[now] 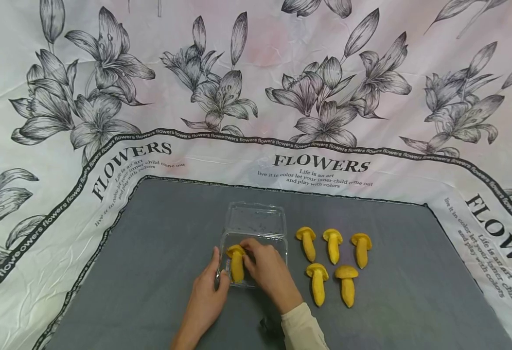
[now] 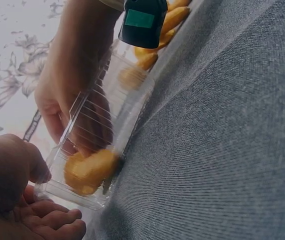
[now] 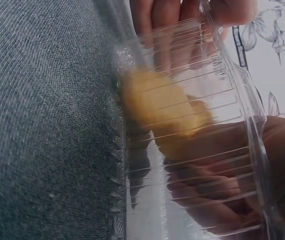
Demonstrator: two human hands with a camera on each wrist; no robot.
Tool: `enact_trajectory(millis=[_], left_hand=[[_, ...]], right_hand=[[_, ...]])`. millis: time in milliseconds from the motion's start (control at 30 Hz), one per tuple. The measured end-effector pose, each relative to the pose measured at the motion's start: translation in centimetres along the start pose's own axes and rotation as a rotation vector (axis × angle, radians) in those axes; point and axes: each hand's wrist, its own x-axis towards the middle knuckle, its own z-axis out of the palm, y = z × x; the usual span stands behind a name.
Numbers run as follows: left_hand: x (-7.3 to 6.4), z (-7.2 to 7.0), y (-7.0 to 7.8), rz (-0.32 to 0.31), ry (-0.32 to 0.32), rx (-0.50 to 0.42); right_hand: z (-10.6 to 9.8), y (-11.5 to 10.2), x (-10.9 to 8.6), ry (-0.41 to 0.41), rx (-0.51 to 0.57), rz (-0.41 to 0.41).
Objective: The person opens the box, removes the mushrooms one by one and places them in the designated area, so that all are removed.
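Note:
A clear plastic clamshell box [image 1: 287, 255] stands on the grey cloth, its lid [image 1: 256, 219] laid back behind it. Inside, along the left wall, lies a yellow mushroom [image 1: 237, 268], stem toward the person. My right hand [image 1: 268, 270] reaches into the box and pinches this mushroom by its cap; the left wrist view shows the fingertips on the mushroom [image 2: 90, 170]. My left hand [image 1: 206, 294] grips the box's left wall, thumb at the rim and fingers outside. Seen through the ribbed side in the right wrist view, the mushroom [image 3: 157, 102] is blurred.
Right of the box, several more yellow mushrooms lie in two rows, among them one at the back left [image 1: 307, 244] and one at the front right [image 1: 347, 287]. A small dark object [image 1: 270, 326] shows by the right sleeve [image 1: 301, 326]. Flower-printed cloth [image 1: 256, 107] rises behind.

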Motion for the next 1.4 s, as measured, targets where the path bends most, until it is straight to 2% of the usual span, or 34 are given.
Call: enact_trajectory(millis=[233, 500, 600, 833, 1000, 1233, 1400], left_hand=[[0.0, 0.0, 0.0, 0.012, 0.020, 0.011], [-0.2, 0.2, 0.0, 0.039, 0.036, 0.027], [-0.3, 0.2, -0.1, 0.040, 0.040, 0.030], [-0.2, 0.2, -0.2, 0.055, 0.068, 0.046], [-0.3, 0.2, -0.1, 0.073, 0.086, 0.049], [-0.4, 0.1, 0.1, 0.053, 0.074, 0.053], [-0.4, 0.2, 0.1, 0.063, 0.089, 0.050]], right_hand=[[-0.2, 0.0, 0.0, 0.030, 0.031, -0.027], [-0.8, -0.2, -0.2, 0.064, 0.005, -0.024], [-1.3, -0.3, -0.2, 0.074, 0.011, -0.012], [-3.0, -0.3, -0.5, 0.165, 0.026, -0.032], [-4.2, -0.1, -0.8, 0.190, 0.031, -0.031], [-5.2, 0.1, -1.2, 0.226, 0.013, -0.011], [-6.0, 0.2, -1.5, 0.231, 0.045, 0.001]])
